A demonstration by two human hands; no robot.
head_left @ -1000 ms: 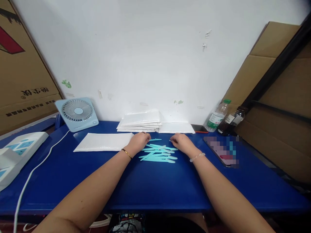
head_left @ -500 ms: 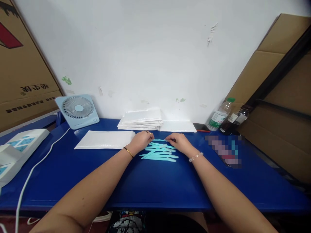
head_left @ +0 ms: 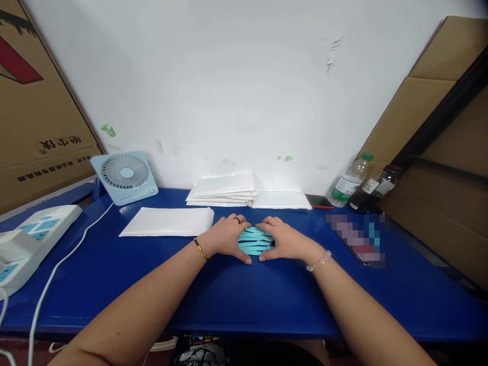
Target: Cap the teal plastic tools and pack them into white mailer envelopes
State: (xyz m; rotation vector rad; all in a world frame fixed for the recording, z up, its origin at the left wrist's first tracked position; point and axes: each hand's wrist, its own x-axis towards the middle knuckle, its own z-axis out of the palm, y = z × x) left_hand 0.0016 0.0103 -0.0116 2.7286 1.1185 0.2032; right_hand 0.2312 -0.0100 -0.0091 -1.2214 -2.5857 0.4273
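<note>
A pile of slim turquoise sticks [head_left: 255, 245] with paler ends lies crosswise on the blue table, their exact kind too small to make out. My left hand [head_left: 229, 238] curves around the pile's left end, its thumb at the near edge and fingers at the far edge. From the other side my right hand [head_left: 285, 240] closes around the right ends in the same way. Both hands cover the stick tips. To the left of my left hand lies a white padded envelope [head_left: 168, 222], flat on the table.
A stack of white envelopes [head_left: 223, 189] rests against the wall, another envelope [head_left: 281, 200] beside it. A phone [head_left: 320, 202], a clear bottle [head_left: 348, 184] and a dark bottle [head_left: 373, 190] stand or lie at right, near a blurred item [head_left: 358, 241]. At left are a fan [head_left: 125, 175] and power strip [head_left: 41, 239].
Both hands have come down from the far edge, where they pinched a turquoise stick, to wrap around the two ends of the pile. The sticks lie closer together.
</note>
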